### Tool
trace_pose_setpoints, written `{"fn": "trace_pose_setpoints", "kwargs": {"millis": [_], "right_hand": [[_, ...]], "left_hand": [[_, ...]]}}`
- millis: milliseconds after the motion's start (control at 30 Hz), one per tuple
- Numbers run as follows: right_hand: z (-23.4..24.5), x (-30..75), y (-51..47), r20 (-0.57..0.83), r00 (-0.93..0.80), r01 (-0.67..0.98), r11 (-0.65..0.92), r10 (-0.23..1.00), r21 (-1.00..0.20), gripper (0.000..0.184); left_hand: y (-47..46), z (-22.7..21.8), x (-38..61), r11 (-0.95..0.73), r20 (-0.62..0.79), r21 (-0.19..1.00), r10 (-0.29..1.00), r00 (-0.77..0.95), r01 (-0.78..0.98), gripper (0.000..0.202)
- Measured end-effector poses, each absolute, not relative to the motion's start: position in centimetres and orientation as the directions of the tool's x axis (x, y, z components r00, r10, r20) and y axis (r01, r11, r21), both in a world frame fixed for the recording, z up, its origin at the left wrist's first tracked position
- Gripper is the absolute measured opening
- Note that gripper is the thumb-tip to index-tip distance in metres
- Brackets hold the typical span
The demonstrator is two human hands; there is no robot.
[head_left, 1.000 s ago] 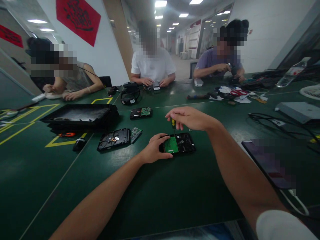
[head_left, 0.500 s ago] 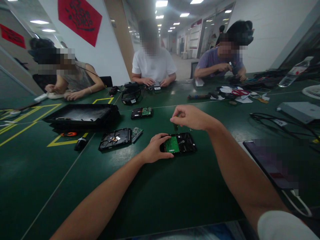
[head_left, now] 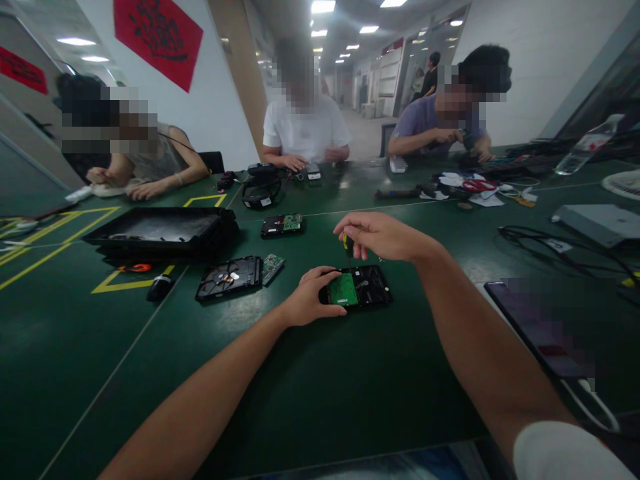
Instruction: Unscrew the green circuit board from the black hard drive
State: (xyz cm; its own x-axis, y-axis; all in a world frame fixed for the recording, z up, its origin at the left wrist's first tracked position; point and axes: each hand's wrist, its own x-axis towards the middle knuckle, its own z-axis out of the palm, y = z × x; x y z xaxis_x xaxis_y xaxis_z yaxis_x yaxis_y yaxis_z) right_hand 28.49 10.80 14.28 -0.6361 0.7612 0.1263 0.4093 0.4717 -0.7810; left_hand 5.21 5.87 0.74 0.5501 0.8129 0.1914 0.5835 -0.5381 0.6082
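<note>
The right hand [head_left: 383, 237] hangs over the tabletop [head_left: 310, 393] with its fingers [head_left: 349, 229] pinched closed round the top of a small screwdriver [head_left: 346, 244]. Its yellow-and-black handle shows just below the fingertips and its thin shaft points straight down. The tip meets the far edge of a hard drive [head_left: 367, 287], at the green circuit board [head_left: 343, 291] that covers the drive's left half.

The left hand [head_left: 307, 298] clasps that drive's left end. Its fingers [head_left: 325, 273] curl over the far corner and the thumb lies along the near edge beside the green board, pressing the drive flat on the tabletop, right in front of the person.

To the left, well apart, a second hard drive [head_left: 227, 277] lies with its inner side up, and a small loose circuit board [head_left: 273, 266] touches its right edge. Farther back a third drive [head_left: 283, 225] lies flat, green board showing.

Left of those sits a stack of shallow black trays [head_left: 160, 233]. The top tray has a glossy floor, and I cannot tell whether anything lies in it. A small black object [head_left: 159, 288] and an orange item [head_left: 134, 268] lie just in front of the stack, on yellow floor-tape lines.

On the right are a dark phone [head_left: 540, 323], loose black cables [head_left: 545, 241] and a flat grey box [head_left: 600, 223]. Across the tabletop three other people sit with their own hands busy, near red-handled scissors [head_left: 477, 185].
</note>
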Motion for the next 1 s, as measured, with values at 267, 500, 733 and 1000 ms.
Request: {"fn": "trace_pose_setpoints", "kwargs": {"millis": [267, 500, 733, 1000], "right_hand": [[14.84, 28.87, 10.57, 0.174, -0.607, 0.48, 0.533, 0.775, -0.697, 0.028], [14.82, 28.58, 10.34, 0.171, -0.559, 0.557, 0.52, 0.812, -0.647, 0.019], [14.65, 28.47, 10.41, 0.123, -0.612, 0.474, 0.486, 0.782, -0.734, 0.029], [14.4, 28.42, 10.65, 0.09, -0.618, 0.439, 0.437, 0.781, -0.785, 0.03]], "left_hand": [[5.89, 0.71, 5.15, -0.534, 0.181, 0.608, 0.814, 0.552, 0.588, 0.086], [5.78, 1.02, 5.18, -0.521, 0.16, 0.608, 0.82, 0.55, 0.6, 0.087], [5.8, 0.92, 5.24, -0.53, 0.174, 0.605, 0.816, 0.551, 0.594, 0.086], [5.89, 0.81, 5.18, -0.526, 0.167, 0.608, 0.817, 0.552, 0.595, 0.087]]}}
